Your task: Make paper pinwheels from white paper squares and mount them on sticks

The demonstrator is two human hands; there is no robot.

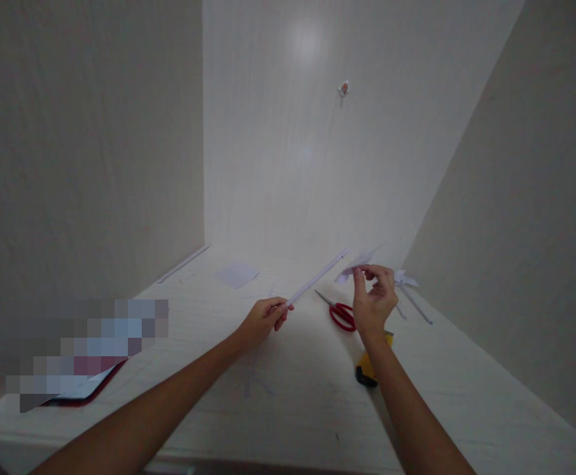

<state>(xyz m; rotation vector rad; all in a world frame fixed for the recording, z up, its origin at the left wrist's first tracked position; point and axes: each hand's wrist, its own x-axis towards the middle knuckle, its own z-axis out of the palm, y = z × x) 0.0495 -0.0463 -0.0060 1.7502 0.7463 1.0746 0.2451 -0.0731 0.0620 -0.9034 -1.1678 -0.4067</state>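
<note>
My left hand point(262, 318) is closed around the lower end of a thin white paper stick point(315, 278), which slants up to the right. At its far tip, my right hand point(375, 300) pinches a folded white paper pinwheel point(365, 256) between thumb and fingers. Whether stick and pinwheel are joined I cannot tell. Red-handled scissors point(342, 317) lie on the table, left of my right wrist. Under my right forearm shows a yellow and black tool point(365, 371), partly hidden. Beyond that hand lies another white paper pinwheel point(405, 278) with white sticks point(417, 305) beside it.
A square white paper sheet point(238, 274) lies toward the back of the white table point(297, 409). Another thin stick point(183, 264) rests along the left wall. A red-edged flat device point(82, 394), mostly pixelated, leans at the left. Walls enclose the table on three sides.
</note>
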